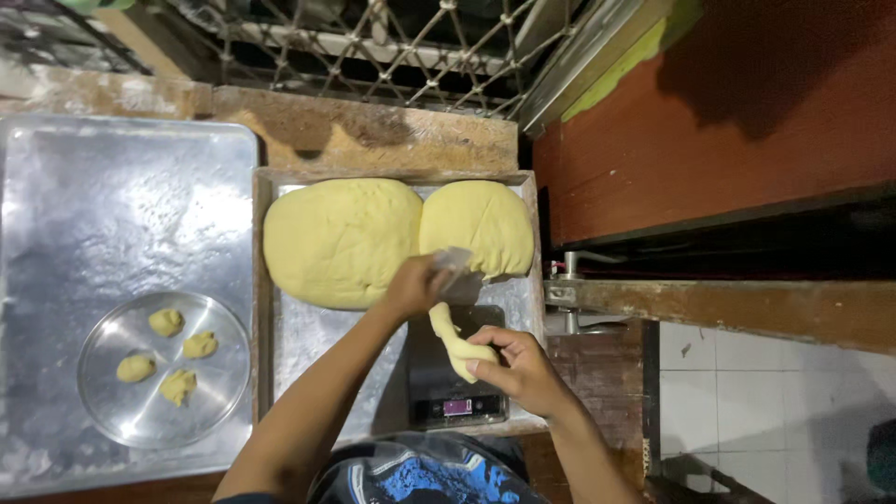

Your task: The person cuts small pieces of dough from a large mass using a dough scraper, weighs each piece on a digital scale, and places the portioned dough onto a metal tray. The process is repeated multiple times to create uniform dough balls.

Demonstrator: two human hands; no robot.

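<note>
Left arm: bare, enters from the lower edge, runs diagonally up and to the right, forearm nearly straight. Left hand (415, 285): raised at the end of that arm, just above and left of the right hand; fingers curled inward in a closed grip, knuckles facing the camera, wrist slightly bent.

Right arm: bare, enters from the lower right, forearm angled up and to the left, shorter in view than the left. Right hand (518, 366): below and to the right of the left hand, near it but apart; back of hand up, fingers bent and drawn toward the thumb in a pinching hold, fingertips (478, 366) pointing left.
</note>
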